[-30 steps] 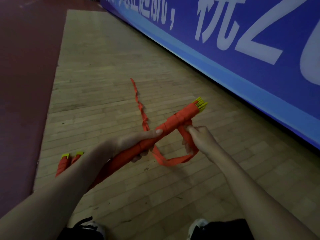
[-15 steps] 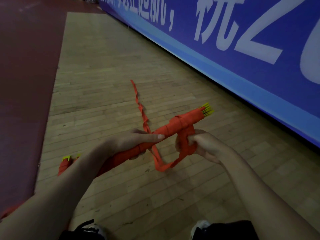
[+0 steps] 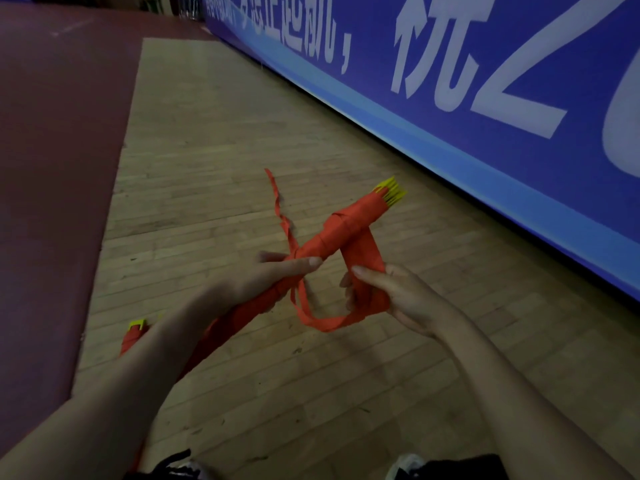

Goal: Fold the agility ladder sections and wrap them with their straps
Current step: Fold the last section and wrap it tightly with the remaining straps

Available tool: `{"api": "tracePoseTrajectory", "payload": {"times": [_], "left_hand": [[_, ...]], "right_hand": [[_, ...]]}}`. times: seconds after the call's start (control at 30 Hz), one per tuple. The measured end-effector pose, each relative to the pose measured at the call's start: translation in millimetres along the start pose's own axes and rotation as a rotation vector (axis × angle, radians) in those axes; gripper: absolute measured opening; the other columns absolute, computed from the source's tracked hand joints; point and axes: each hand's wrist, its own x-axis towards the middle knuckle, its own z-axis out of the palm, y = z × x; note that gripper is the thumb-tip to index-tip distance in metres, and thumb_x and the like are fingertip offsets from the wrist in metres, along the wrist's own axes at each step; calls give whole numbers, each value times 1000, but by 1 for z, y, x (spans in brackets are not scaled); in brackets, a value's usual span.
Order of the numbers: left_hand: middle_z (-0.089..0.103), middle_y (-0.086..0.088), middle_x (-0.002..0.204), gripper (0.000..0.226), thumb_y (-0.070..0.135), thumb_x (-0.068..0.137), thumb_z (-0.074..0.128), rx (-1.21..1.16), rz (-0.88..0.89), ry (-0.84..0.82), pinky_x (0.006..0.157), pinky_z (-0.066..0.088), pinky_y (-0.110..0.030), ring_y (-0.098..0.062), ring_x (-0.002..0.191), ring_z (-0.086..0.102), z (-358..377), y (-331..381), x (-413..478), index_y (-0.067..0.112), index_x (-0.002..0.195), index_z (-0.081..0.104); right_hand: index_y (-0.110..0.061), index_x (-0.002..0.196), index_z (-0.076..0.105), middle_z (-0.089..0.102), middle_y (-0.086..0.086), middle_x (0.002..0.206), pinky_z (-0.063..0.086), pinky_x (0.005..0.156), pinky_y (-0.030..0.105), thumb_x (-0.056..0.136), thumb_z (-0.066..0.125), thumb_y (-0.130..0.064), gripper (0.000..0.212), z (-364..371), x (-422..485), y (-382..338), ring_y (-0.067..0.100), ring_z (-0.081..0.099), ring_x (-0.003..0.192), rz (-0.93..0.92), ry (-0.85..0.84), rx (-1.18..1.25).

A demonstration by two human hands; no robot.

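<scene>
The strap [image 3: 363, 251] now runs as a longer, straighter band from the bundle [image 3: 346, 226] down to the right hand [image 3: 398, 292] than half a second ago, and the bundle's yellow tip sits higher.

The right fingers [image 3: 348, 289] are curled round the strap with the thumb laid across it. From them the strap sags in a loop down and towards the left hand [image 3: 263, 278]. The left fingers [image 3: 268, 256] are clamped on the bundle, the thumb lying straight along its top. The wrapped bundle slants up and away from these fingers, held in the air between both hands. A loose strap tail trails up beyond the left fingers.

A second bundle [image 3: 133, 336] lies on the wooden floor [image 3: 242, 133], well outside the left forearm. A blue banner [image 3: 485, 133] stands far beyond the right fingers.
</scene>
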Motion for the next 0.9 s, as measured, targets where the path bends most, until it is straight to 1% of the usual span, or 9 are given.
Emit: {"api": "tracePoseTrajectory", "payload": {"times": [0.1, 0.17, 0.3, 0.37, 0.47, 0.53, 0.63, 0.77, 0.9], "left_hand": [[59, 8, 56, 52, 72, 62, 71, 26, 11, 43, 48, 45, -22, -7, 49, 56, 2, -1, 2, 24, 82, 68], [57, 15, 50, 38, 61, 75, 69, 100, 36, 109, 46, 39, -11, 2, 43, 53, 9, -1, 3, 24, 85, 67], [57, 13, 66, 32, 57, 79, 66, 323, 68, 225, 49, 37, -6, 2, 58, 51, 23, -1, 3, 26, 90, 64], [59, 8, 69, 40, 63, 76, 64, 401, 91, 292, 55, 41, -10, -6, 64, 56, 27, -3, 4, 27, 92, 62], [67, -2, 91, 57, 75, 73, 54, 686, 80, 373, 76, 50, -37, -27, 88, 64, 36, -10, 9, 27, 104, 56], [65, -8, 105, 61, 72, 78, 53, 861, 83, 415, 79, 50, -39, -32, 97, 62, 47, -13, 11, 24, 116, 51], [59, -11, 112, 59, 64, 83, 54, 1011, 119, 468, 77, 44, -35, -31, 101, 61, 66, -14, 9, 24, 125, 43], [52, -10, 119, 55, 55, 89, 53, 1181, 92, 424, 80, 41, -35, -28, 106, 57, 82, -20, 7, 23, 131, 37], [50, -10, 120, 60, 55, 86, 56, 1249, 137, 372, 80, 39, -35, -27, 107, 56, 88, -20, 4, 20, 130, 35]], "right_hand": [[-2, 92, 63, 64, 4, 59, 50, 54, 20, 99, 43, -15, 25, 0, 1, 1, 10, 61, 53, -27, 43, -70], [0, 93, 62, 56, 1, 49, 40, 44, 16, 101, 41, -16, 28, 4, 4, 2, 7, 49, 40, -69, 121, -134], [9, 79, 50, 37, -7, 38, 27, 40, 21, 102, 38, -16, 37, 13, 11, 7, 6, 32, 33, -89, 194, -177], [18, 90, 51, 31, -8, 38, 22, 38, 19, 103, 37, -21, 43, 11, 14, 6, 5, 27, 34, -69, 213, -178], [15, 94, 59, 32, -12, 37, 23, 37, 16, 100, 37, -45, 64, 12, 14, 1, 1, 29, 31, -3, 313, -254], [3, 88, 69, 38, -11, 31, 26, 40, 18, 93, 36, -63, 73, 16, 14, 2, 2, 37, 27, 68, 423, -367], [1, 86, 70, 39, -11, 30, 26, 38, 21, 82, 36, -78, 86, 19, 16, 9, 2, 36, 25, 226, 516, -379], [-5, 84, 65, 35, -10, 29, 22, 33, 17, 78, 40, -81, 81, 17, 18, 21, 5, 30, 22, 434, 464, -338], [-7, 67, 55, 21, -6, 36, 11, 35, 14, 84, 42, -67, 63, 11, 20, 28, 9, 16, 28, 523, 391, -133]]}}
